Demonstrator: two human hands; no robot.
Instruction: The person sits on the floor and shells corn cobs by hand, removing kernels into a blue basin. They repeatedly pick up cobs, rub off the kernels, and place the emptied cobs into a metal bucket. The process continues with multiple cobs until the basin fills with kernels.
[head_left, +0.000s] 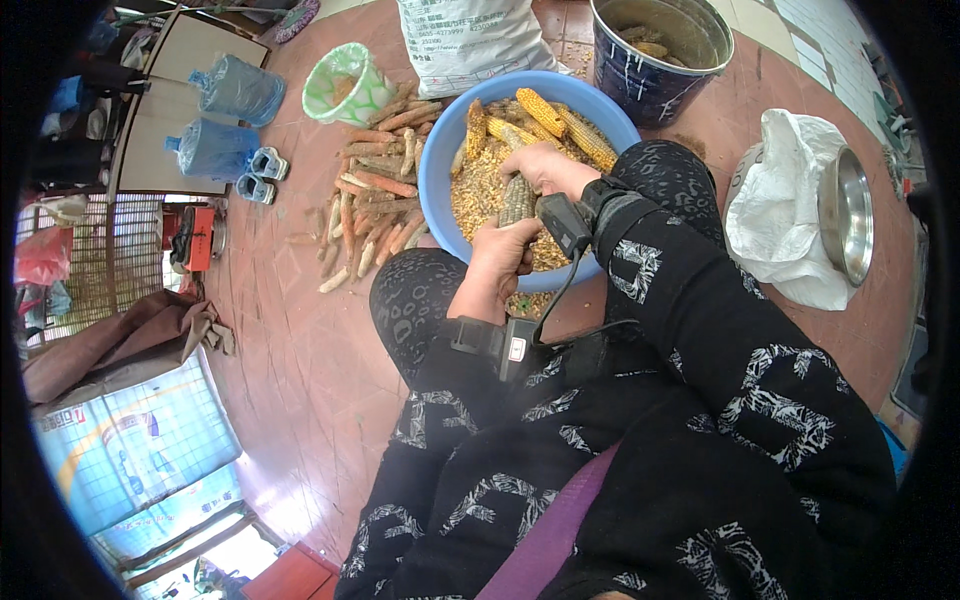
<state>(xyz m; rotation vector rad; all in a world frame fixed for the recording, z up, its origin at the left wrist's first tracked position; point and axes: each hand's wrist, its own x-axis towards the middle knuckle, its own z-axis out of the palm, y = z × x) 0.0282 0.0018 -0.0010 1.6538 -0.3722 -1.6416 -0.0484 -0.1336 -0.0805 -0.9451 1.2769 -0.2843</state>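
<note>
A dried ear of corn with dark greyish kernels stands between my two hands, over a blue plastic basin. My left hand is closed around its lower end. Higher up, my right hand grips the same ear. A pale cob tip shows above the right hand; whether it belongs to that ear or to a second cob, I cannot tell. Loose corn kernels cover much of the basin. Several yellow ears lie on them at the far side.
Bare cobs are heaped left of the basin, near a green-and-white lined bin. Behind stand a white woven sack and a dark bucket holding ears. To the right, a white sack touches a steel bowl.
</note>
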